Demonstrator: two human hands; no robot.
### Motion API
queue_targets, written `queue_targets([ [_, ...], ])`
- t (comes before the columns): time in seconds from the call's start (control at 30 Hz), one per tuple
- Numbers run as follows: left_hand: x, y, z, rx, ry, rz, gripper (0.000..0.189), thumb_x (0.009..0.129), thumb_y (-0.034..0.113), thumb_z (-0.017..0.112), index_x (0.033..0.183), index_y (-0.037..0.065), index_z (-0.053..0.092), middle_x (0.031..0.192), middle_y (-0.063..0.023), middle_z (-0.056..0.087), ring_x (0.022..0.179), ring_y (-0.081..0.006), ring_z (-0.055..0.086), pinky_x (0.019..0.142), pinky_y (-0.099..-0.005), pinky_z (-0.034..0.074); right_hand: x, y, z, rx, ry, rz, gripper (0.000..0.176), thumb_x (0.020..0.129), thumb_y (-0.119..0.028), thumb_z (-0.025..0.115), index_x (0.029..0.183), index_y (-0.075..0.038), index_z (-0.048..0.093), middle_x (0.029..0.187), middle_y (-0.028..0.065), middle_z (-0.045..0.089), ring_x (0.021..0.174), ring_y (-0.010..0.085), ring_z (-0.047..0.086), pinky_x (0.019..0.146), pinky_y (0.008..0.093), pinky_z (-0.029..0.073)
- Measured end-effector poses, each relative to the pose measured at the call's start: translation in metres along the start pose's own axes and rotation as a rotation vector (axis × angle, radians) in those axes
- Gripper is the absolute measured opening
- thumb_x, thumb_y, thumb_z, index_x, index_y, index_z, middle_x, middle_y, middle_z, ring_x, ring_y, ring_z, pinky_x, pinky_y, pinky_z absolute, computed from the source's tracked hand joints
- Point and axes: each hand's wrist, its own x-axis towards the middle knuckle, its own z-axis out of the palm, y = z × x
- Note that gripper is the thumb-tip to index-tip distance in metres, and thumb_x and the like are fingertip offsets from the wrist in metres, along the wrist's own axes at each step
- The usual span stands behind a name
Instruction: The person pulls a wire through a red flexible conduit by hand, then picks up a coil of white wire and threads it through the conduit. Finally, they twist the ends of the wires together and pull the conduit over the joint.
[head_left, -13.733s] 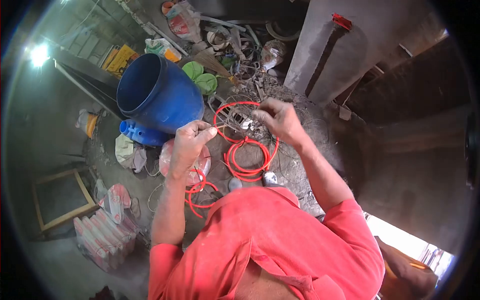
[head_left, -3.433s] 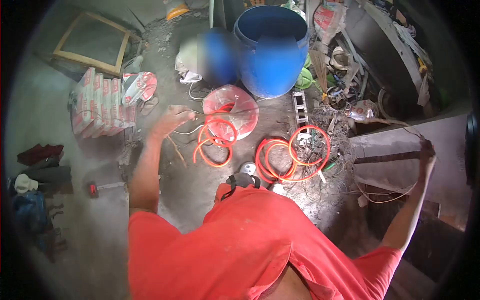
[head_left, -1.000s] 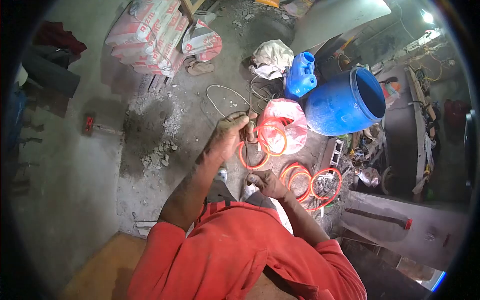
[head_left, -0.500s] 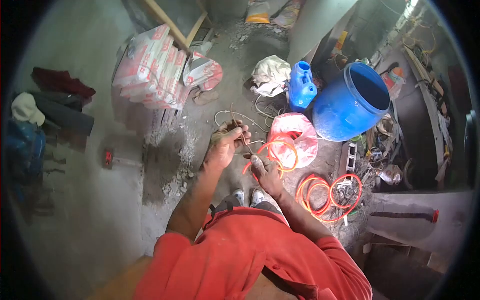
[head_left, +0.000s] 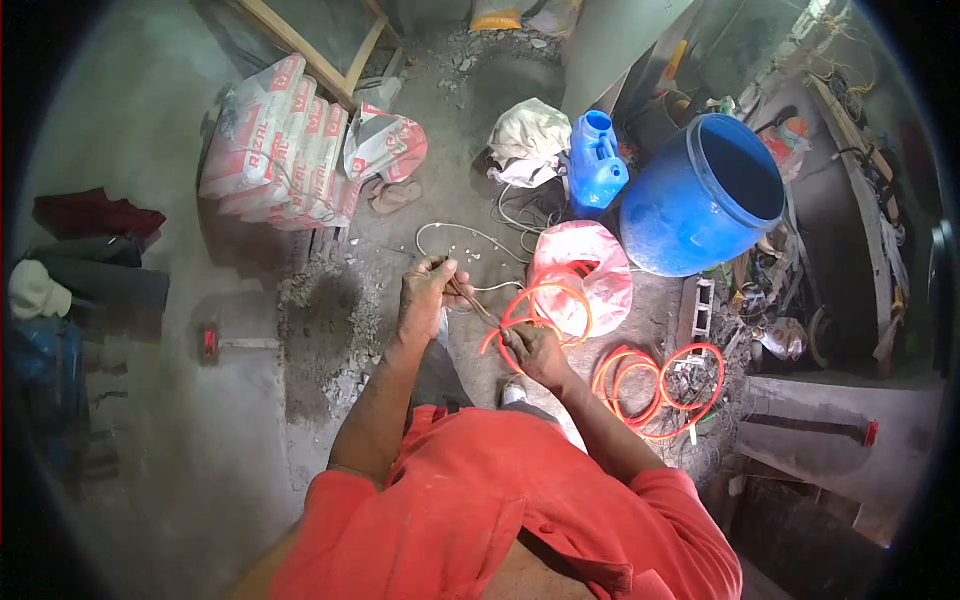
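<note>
Cement bags sat stacked off to the left. The left hand had its fingers pinched on a thin wire — it ran over to the right hand, fist closed on the other end, just beside an orange cable loop lying over a pink bag — blue drum beyond.

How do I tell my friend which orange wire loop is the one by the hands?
Find the big blue barrel; a pink plastic bag lies just beside it. The orange loop arches over that bag, at the right hand. The other orange coil lies apart on the floor, with more turns and no hand near.
</note>
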Motion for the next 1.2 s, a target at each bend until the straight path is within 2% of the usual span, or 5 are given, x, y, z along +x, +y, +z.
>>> queue_targets([
  [0.47, 0.299, -0.010, -0.261, 0.093, 0.130, -0.369, 0.032, 0.088, 0.026, 0.068, 0.110, 0.004, 0.059, 0.091, -0.0091, 0.066, 0.065, -0.0161, 0.064, 0.047, -0.0264, 0.054, 0.210, 0.210, 0.006, -0.978, 0.322, 0.202, 0.052, 0.091, -0.049, 0.058, 0.118, -0.006, 0.064, 0.105, 0.0228, 0.068, 0.103, 0.0380, 0.064, 0.089, 0.0472, 0.049],
  [0.53, 0.299, 0.004, -0.310, 0.070, 0.213, -0.404, 0.029, 0.088, 0.026, 0.068, 0.105, 0.005, 0.059, 0.086, -0.0078, 0.064, 0.062, -0.0166, 0.064, 0.047, -0.0264, 0.053, 0.234, 0.243, -0.015, -0.608, -0.019, 0.933, 0.066, 0.089, -0.056, 0.056, 0.128, -0.003, 0.058, 0.120, 0.0270, 0.063, 0.114, 0.0402, 0.060, 0.098, 0.0465, 0.045],
  [1.07, 0.549, 0.107, -0.350, 0.039, 0.360, -0.363, 0.031, 0.094, 0.030, 0.062, 0.107, 0.003, 0.056, 0.087, -0.0089, 0.064, 0.066, -0.0182, 0.065, 0.053, -0.0301, 0.056, 0.483, 0.362, -0.009, -0.136, -0.311, 0.931, 0.037, 0.087, -0.042, 0.064, 0.105, -0.011, 0.071, 0.098, 0.0132, 0.072, 0.085, 0.0298, 0.068, 0.074, 0.0392, 0.053],
  [1.13, 0.607, 0.091, -0.359, 0.118, 0.274, -0.417, 0.020, 0.090, 0.023, 0.060, 0.102, 0.007, 0.060, 0.085, -0.0080, 0.065, 0.065, -0.0214, 0.063, 0.058, -0.0321, 0.056, 0.531, 0.373, -0.036, -0.742, -0.457, 0.036, 0.035, 0.092, -0.030, 0.064, 0.117, -0.005, 0.064, 0.084, 0.0098, 0.067, 0.070, 0.0233, 0.064, 0.062, 0.0386, 0.052],
  [1.2, 0.656, 0.100, -0.345, 0.183, 0.244, -0.425, 0.017, 0.088, 0.022, 0.060, 0.099, 0.009, 0.061, 0.082, -0.0075, 0.065, 0.063, -0.0208, 0.062, 0.055, -0.0326, 0.055, 0.556, 0.472, -0.041, -0.824, -0.360, 0.213, 0.029, 0.084, -0.031, 0.066, 0.111, -0.020, 0.068, 0.089, 0.0097, 0.069, 0.073, 0.0324, 0.067, 0.061, 0.0447, 0.053],
])
